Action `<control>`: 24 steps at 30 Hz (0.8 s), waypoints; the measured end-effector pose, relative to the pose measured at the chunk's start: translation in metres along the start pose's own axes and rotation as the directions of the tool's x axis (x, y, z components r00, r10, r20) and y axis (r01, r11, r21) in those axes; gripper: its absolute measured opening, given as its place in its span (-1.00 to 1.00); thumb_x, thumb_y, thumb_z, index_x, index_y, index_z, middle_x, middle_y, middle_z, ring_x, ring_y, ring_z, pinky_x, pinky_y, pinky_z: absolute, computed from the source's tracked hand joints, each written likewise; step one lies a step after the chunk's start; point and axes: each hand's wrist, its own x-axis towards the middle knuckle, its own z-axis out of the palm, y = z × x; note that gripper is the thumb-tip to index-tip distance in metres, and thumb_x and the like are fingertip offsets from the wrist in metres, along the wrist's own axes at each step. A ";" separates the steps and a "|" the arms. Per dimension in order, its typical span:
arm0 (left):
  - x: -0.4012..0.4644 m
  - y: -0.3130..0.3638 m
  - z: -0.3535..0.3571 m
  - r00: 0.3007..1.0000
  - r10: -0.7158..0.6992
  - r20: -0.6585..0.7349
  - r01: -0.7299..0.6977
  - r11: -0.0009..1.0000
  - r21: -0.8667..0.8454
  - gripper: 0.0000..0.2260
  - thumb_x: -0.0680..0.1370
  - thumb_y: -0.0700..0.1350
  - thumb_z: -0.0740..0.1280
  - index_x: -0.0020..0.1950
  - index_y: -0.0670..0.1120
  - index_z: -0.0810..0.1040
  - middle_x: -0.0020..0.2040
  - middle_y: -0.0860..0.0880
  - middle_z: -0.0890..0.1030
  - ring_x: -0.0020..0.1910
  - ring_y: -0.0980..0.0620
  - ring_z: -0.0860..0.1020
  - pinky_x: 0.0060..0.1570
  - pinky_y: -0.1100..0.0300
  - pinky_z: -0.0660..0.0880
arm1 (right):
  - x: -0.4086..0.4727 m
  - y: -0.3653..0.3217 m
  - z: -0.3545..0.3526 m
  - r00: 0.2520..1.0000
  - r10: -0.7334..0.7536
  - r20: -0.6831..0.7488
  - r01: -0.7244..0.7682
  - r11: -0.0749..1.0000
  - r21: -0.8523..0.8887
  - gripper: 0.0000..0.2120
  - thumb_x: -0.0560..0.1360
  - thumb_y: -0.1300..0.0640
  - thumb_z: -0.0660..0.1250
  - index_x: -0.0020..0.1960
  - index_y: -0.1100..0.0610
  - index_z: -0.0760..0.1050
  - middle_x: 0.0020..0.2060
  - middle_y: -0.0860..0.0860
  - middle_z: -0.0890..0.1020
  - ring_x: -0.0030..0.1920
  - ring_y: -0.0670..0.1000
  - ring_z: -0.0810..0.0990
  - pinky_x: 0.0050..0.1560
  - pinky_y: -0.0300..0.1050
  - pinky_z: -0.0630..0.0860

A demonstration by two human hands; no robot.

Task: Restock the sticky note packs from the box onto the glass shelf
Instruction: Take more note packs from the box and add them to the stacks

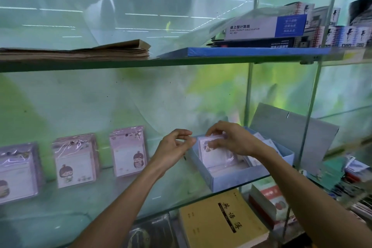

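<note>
On the glass shelf (84, 205), beside three upright pink packs, right hand (231, 139) fingers grip a clear-wrapped pink sticky note pack (216, 156) inside the pale blue cardboard box (237, 178); left hand (173, 147) hovers half-curled, empty.

The glass shelf (124, 193) lies bare along its front, ahead of three upright sticky note packs (128, 151) standing apart in a row toward the back wall. Between the rightmost pack and the open box (241, 177) a gap stays free, where the left hand (173, 147) hangs. The upper shelf (120, 64) caps the space overhead. The box's raised lid (291, 135) and a metal upright (310, 127) block the right side.
</note>
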 end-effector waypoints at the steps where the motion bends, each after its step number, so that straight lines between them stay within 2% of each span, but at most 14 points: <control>1: 0.000 0.002 0.000 1.000 0.008 0.019 -0.007 1.000 -0.005 -0.79 0.49 0.00 0.46 0.11 0.05 0.60 -0.01 0.08 0.67 -0.07 0.02 0.64 0.02 -0.01 0.59 | 0.001 -0.005 -0.002 0.999 -0.031 -0.011 0.031 0.999 -0.020 -0.73 0.41 0.07 0.50 0.08 0.05 0.59 -0.08 -0.04 0.58 -0.04 -0.03 0.53 -0.01 -0.17 0.45; 3: -0.002 0.005 0.002 0.998 0.035 0.053 -0.036 0.999 0.012 -0.79 0.49 -0.01 0.46 0.12 0.06 0.61 -0.02 0.09 0.67 -0.03 0.01 0.65 0.00 0.02 0.59 | 0.002 -0.012 -0.005 0.995 -0.098 -0.025 0.096 0.992 -0.076 -0.73 0.41 0.07 0.50 0.09 0.06 0.58 -0.09 -0.01 0.59 -0.07 -0.02 0.53 -0.04 -0.15 0.45; 5: -0.004 0.010 0.004 0.994 0.085 0.073 -0.088 0.995 0.045 -0.83 0.50 -0.05 0.45 0.08 0.04 0.65 -0.06 0.04 0.68 -0.08 0.02 0.66 -0.07 0.07 0.61 | 0.002 -0.018 -0.008 0.988 -0.146 -0.041 0.140 0.983 -0.115 -0.72 0.41 0.07 0.50 0.10 0.06 0.58 -0.10 0.01 0.60 -0.09 0.00 0.54 -0.06 -0.11 0.48; 8: -0.006 0.015 0.008 0.988 0.152 -0.002 -0.152 0.988 0.021 -0.90 0.52 -0.18 0.43 0.02 -0.10 0.68 -0.16 -0.04 0.67 -0.25 0.05 0.63 -0.18 0.19 0.61 | 0.004 -0.025 -0.012 0.984 -0.147 -0.098 0.130 0.977 -0.167 -0.68 0.40 0.07 0.50 0.14 0.06 0.58 -0.06 -0.03 0.63 -0.05 -0.02 0.54 -0.05 -0.13 0.48; 10: -0.008 0.016 0.007 0.986 0.154 -0.071 -0.158 0.986 -0.048 -0.92 0.51 -0.23 0.43 -0.01 -0.14 0.68 -0.19 -0.07 0.67 -0.30 0.05 0.62 -0.22 0.23 0.60 | 0.004 -0.029 -0.014 0.973 -0.098 -0.208 0.066 0.985 -0.157 -0.63 0.40 0.01 0.49 0.19 0.01 0.56 0.04 -0.10 0.61 0.04 -0.08 0.50 0.00 -0.20 0.44; 13: -0.011 0.014 -0.003 0.986 0.089 -0.143 -0.121 0.965 -0.233 -0.92 0.51 -0.25 0.42 -0.01 -0.18 0.67 -0.19 -0.15 0.67 -0.32 -0.01 0.63 -0.18 0.18 0.62 | 0.000 -0.030 -0.018 0.934 0.082 -0.348 -0.063 0.996 0.064 -0.61 0.47 -0.04 0.42 0.27 0.00 0.50 0.08 -0.14 0.56 0.04 -0.08 0.52 0.02 -0.17 0.48; 15: -0.014 0.012 -0.012 0.987 0.031 -0.159 -0.088 0.927 -0.365 -0.92 0.53 -0.26 0.40 0.01 -0.21 0.64 -0.19 -0.17 0.67 -0.31 -0.05 0.63 -0.15 0.16 0.63 | -0.002 -0.031 -0.017 0.917 0.190 -0.352 -0.109 0.965 0.238 -0.59 0.51 -0.08 0.35 0.30 0.03 0.45 0.06 -0.13 0.60 -0.03 -0.09 0.59 -0.05 -0.19 0.51; 18: -0.019 0.009 -0.025 0.990 -0.038 -0.138 -0.044 0.838 -0.545 -0.91 0.54 -0.30 0.37 0.02 -0.25 0.61 -0.17 -0.18 0.69 -0.30 -0.05 0.64 -0.13 0.17 0.64 | -0.001 -0.035 -0.013 0.900 0.277 -0.338 -0.108 0.890 0.443 -0.67 0.55 -0.03 0.30 0.28 0.04 0.47 -0.03 -0.09 0.68 -0.04 -0.10 0.65 -0.01 -0.11 0.57; 20: -0.023 0.007 -0.033 0.989 -0.063 -0.131 -0.030 0.793 -0.608 -0.89 0.54 -0.32 0.35 0.05 -0.29 0.59 -0.17 -0.20 0.68 -0.30 -0.05 0.65 -0.15 0.18 0.64 | 0.000 -0.044 -0.010 0.899 0.299 -0.320 -0.107 0.858 0.502 -0.79 0.57 0.05 0.27 0.17 0.05 0.53 -0.05 -0.07 0.68 -0.06 -0.04 0.64 -0.03 -0.08 0.61; 24: -0.031 0.003 -0.046 0.988 -0.053 -0.144 -0.043 0.806 -0.590 -0.87 0.55 -0.33 0.33 0.08 -0.32 0.56 -0.10 -0.23 0.67 -0.26 -0.03 0.66 -0.12 0.16 0.65 | 0.006 -0.063 0.000 0.922 0.276 -0.272 -0.092 0.837 0.539 -0.83 0.56 0.21 0.24 0.01 0.08 0.61 -0.12 -0.04 0.70 -0.16 -0.01 0.59 -0.14 -0.09 0.57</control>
